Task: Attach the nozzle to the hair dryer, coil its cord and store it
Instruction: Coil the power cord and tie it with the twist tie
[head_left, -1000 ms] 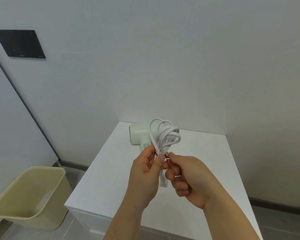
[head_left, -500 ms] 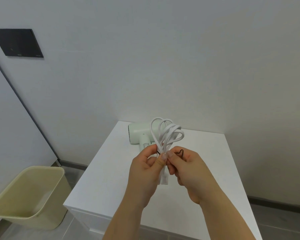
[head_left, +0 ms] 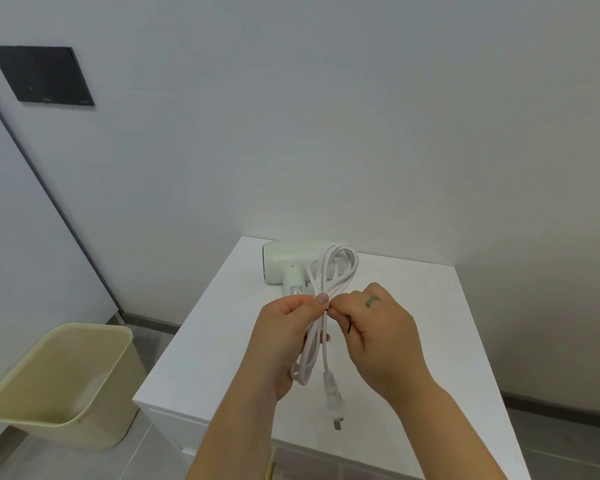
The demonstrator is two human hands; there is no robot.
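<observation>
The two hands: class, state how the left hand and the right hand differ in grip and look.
The left hand grips the coiled cord round its middle; the right hand pinches a thin black tie at the cord. The right hand wears a ring; the left hand shows none. Both are held above the white cabinet and meet at the cord.

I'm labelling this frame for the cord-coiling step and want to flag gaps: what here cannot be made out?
Head view, all three:
1. The front end of the hair dryer: behind the cord loops, so whether a nozzle is on cannot be told.
2. The black tie: mostly covered by fingers of the right hand; how far it wraps the cord is hidden.
3. The label on the dryer's handle: too small to read.
</observation>
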